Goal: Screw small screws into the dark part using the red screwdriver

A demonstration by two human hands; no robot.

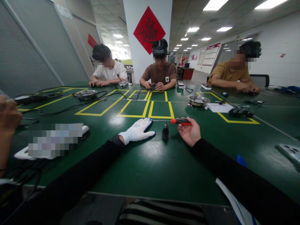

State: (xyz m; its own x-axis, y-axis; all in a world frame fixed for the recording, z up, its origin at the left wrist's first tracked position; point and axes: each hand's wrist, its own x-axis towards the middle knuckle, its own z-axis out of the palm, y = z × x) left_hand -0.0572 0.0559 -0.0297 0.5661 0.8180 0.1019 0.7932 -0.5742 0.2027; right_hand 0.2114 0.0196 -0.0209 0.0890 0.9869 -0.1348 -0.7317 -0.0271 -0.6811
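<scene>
My right hand (190, 132), bare, grips a screwdriver (181, 121) by its red and black handle. The thin metal shaft points left, level above the green table. My left hand (138, 131) wears a white glove with blue on the palm side and lies palm down, fingers stretched out and thumb apart. At its fingertips is the screwdriver's tip; whether they touch I cannot tell. Between my hands a small black part (165, 132) with a narrow metallic top stands upright on the table, its kind unclear.
A white device (84, 128) with cables lies left, near another person's arm (9, 115). Metal bowls (199, 100) (85, 94), white paper (220, 107) and black parts (241, 111) lie farther off. Three people sit opposite. A white and blue glove (234, 200) hangs at the front edge.
</scene>
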